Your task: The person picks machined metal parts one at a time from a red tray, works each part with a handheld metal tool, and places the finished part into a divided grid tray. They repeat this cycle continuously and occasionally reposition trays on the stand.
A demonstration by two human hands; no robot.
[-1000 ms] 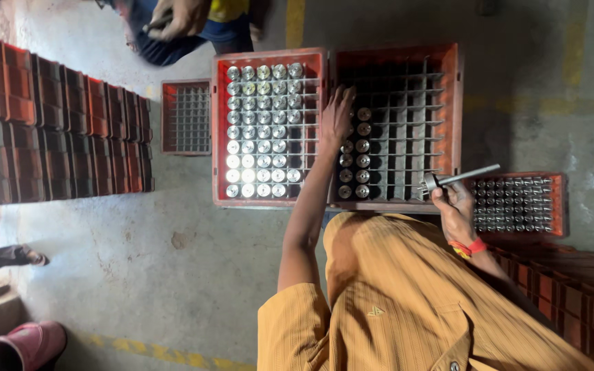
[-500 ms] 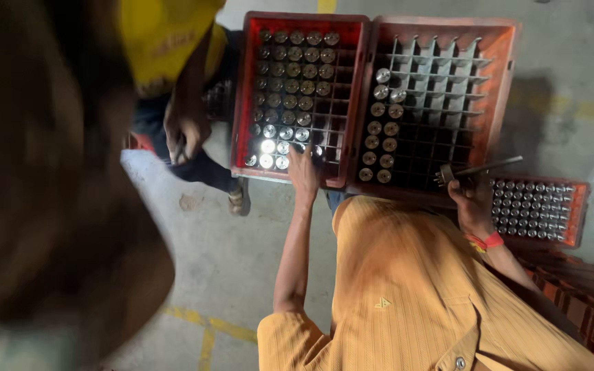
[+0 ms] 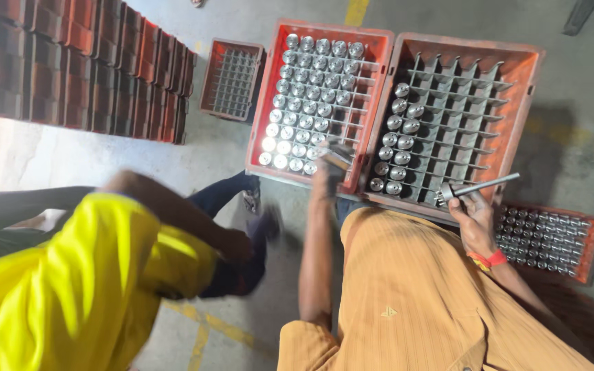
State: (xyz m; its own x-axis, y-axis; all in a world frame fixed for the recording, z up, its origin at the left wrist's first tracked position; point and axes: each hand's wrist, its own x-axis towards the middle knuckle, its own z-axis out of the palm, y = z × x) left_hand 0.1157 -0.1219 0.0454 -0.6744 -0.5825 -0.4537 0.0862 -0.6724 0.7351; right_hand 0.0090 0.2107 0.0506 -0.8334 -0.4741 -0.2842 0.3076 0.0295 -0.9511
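Left hand (image 3: pixel 330 168) sits over the near right corner of the full orange crate (image 3: pixel 372 41), fingers closed on a shiny metal cylinder (image 3: pixel 338 156); hand is motion-blurred, so the grip detail is unclear. That crate's grid is packed with upright metal cylinders, cap ends up.

Right hand (image 3: pixel 474 218) is at the near edge of the second crate (image 3: pixel 531 62), closed around a metal rod tool (image 3: pixel 477 187) that points out toward the right. Second crate touches the first along its right side; only the two left columns of its divider grid hold cylinders, the rest of the cells are bare.

Judgement on doing it well: keep each part vertical over its cell before letting go, since the dividers are tight and a tilted part would likely hang on a wall. Filling column by column from the left keeps the count readable. Keep the rod clear of the cells while the other hand moves.

Around: small tray of cylinders (image 3: pixel 589 237) on the floor just right of the right hand, small empty divider tray (image 3: pixel 207 82) left of the full crate, stacked crates (image 3: pixel 77 62) along the far left. Another person in a yellow shirt (image 3: pixel 70 288) bends in from the left, arm near the floor.
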